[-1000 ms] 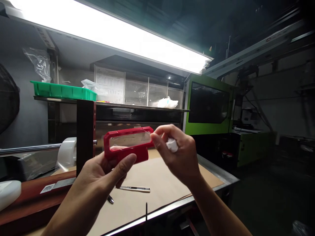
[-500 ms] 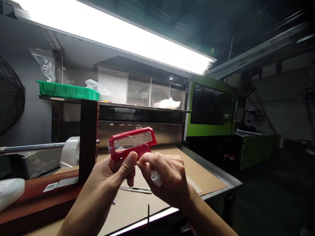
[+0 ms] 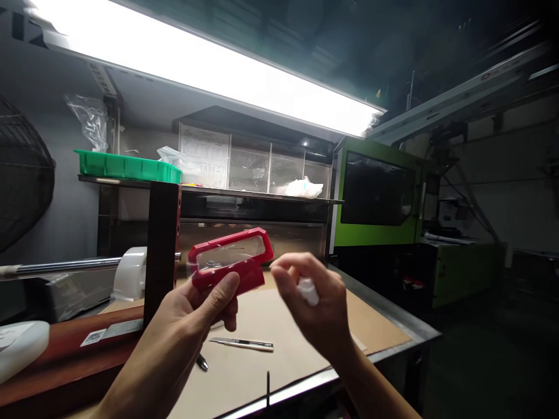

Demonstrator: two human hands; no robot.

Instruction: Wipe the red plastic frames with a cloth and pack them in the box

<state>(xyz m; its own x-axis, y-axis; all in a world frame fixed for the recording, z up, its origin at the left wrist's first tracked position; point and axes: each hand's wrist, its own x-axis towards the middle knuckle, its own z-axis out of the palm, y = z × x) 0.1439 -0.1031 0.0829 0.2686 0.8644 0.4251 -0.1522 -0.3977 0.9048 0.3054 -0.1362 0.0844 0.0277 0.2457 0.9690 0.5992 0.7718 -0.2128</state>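
Observation:
My left hand (image 3: 192, 317) grips a red plastic frame (image 3: 229, 262) with a clear window, held up in front of me above the bench. My right hand (image 3: 312, 302) hovers just right of the frame, fingers curled round a small white wad (image 3: 308, 290) pressed in the palm. Thumb and forefinger are pinched close together near the frame's right end, slightly blurred. On the cardboard-covered bench (image 3: 283, 343) below lie a slim utility knife (image 3: 242, 344) and a pen tip (image 3: 201, 363).
A dark wooden post (image 3: 162, 244) on a red-brown base stands left, with a white tape roll (image 3: 128, 273) on a steel bar. A green tray (image 3: 126, 166) sits on the shelf. A green machine (image 3: 379, 198) is at the right, beyond the bench edge.
My right hand rose from under the frame's lower edge and moved right, away from it, still holding the white wad. The left hand kept the frame nearly still.

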